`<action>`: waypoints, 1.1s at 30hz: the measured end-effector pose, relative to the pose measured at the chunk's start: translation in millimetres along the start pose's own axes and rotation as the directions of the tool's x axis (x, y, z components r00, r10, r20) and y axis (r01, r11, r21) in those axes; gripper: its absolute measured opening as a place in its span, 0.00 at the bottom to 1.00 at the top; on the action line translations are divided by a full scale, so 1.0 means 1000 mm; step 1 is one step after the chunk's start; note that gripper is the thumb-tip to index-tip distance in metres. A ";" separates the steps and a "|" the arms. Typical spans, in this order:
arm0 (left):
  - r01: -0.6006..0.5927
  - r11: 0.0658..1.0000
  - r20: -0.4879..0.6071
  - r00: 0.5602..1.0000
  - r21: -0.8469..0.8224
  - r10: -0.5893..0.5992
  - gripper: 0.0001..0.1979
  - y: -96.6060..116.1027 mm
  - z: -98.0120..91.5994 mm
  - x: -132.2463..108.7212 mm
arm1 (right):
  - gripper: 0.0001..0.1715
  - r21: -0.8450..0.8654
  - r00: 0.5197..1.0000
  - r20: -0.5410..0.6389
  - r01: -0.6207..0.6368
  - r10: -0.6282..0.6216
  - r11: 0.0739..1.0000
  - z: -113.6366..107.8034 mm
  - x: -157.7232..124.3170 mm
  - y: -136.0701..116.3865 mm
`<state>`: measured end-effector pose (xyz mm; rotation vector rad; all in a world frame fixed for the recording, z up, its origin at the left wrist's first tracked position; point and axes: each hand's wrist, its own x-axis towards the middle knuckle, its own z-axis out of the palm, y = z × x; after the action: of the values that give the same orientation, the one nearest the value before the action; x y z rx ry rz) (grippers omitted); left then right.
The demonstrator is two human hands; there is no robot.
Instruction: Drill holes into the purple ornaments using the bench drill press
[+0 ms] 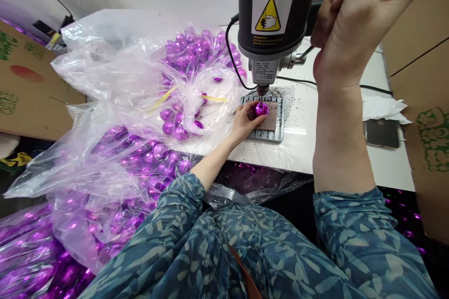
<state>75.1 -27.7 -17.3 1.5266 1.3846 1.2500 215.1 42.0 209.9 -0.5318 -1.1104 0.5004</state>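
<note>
My left hand (243, 120) grips a shiny purple ball (261, 110) between thumb and fingers, on a brown board (271, 124) over the slotted metal base (278, 134). The bit of a small black bench drill press (273, 14) reaches down to the ball's top; whether it has gone in I cannot tell. My right hand (365, 18) is raised beside the drill's motor housing, its fingers closed around the feed lever (306, 53), whose grip end they hide. Dark shavings lie scattered around the base.
Clear plastic bags (115, 70) full of purple balls (196, 51) cover the left side. A phone (382, 133) lies by white tissue (382, 108) at the right. Cardboard boxes (421, 103) flank the white table (301, 149). A black cable (228, 46) hangs beside the drill.
</note>
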 end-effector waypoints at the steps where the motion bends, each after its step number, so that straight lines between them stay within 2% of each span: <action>1: 0.002 1.000 0.001 1.000 -0.014 -0.002 0.27 -0.001 0.000 0.000 | 0.28 0.064 0.994 -0.081 0.083 -0.078 0.994 0.001 -0.005 0.000; 3: 0.006 1.000 0.010 1.000 -0.018 -0.006 0.27 -0.002 0.001 -0.001 | 0.32 0.136 0.968 -0.165 0.211 -0.188 0.968 0.002 -0.018 -0.005; 4: 0.009 1.000 0.017 1.000 -0.015 -0.008 0.27 -0.002 0.001 -0.001 | 0.36 0.135 0.965 -0.155 0.233 -0.212 0.963 0.002 -0.025 -0.009; 7: 0.012 1.000 0.026 1.000 -0.009 -0.012 0.28 -0.002 0.001 -0.002 | 0.47 0.127 0.954 -0.158 0.275 -0.255 0.953 -0.002 -0.047 -0.018; 11: 0.015 1.000 0.030 0.999 -0.009 -0.015 0.28 0.000 0.001 -0.002 | 0.50 0.093 0.947 -0.163 0.294 -0.277 0.951 -0.012 -0.067 -0.017; 19: 0.014 0.999 0.017 1.000 -0.043 -0.013 0.25 0.002 0.001 -0.002 | 0.49 -0.015 0.961 -0.116 0.250 -0.250 0.968 -0.032 -0.085 -0.002; 22: 0.007 0.998 0.018 1.000 -0.058 -0.006 0.25 0.002 0.001 -0.002 | 0.49 -0.064 0.961 -0.143 0.228 -0.235 0.972 -0.040 -0.091 0.006; 25: 0.016 0.996 0.017 1.000 -0.089 -0.015 0.26 0.000 0.001 -0.002 | 0.48 -0.126 0.969 -0.205 0.111 -0.136 0.986 -0.050 -0.099 0.022; 28: 0.015 0.996 0.026 1.000 -0.090 -0.013 0.26 -0.001 0.001 -0.001 | 0.50 -0.182 0.975 -0.218 0.008 -0.048 0.983 -0.062 -0.106 0.040; 33: -0.007 0.999 0.037 0.999 -0.050 0.009 0.26 -0.001 0.000 -0.001 | 0.48 -0.177 0.984 -0.178 -0.022 -0.010 0.984 -0.072 -0.112 0.053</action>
<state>75.0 -28.5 -18.6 1.5153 1.3157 1.2460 235.4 2.3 73.3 -0.7232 -0.9868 0.3525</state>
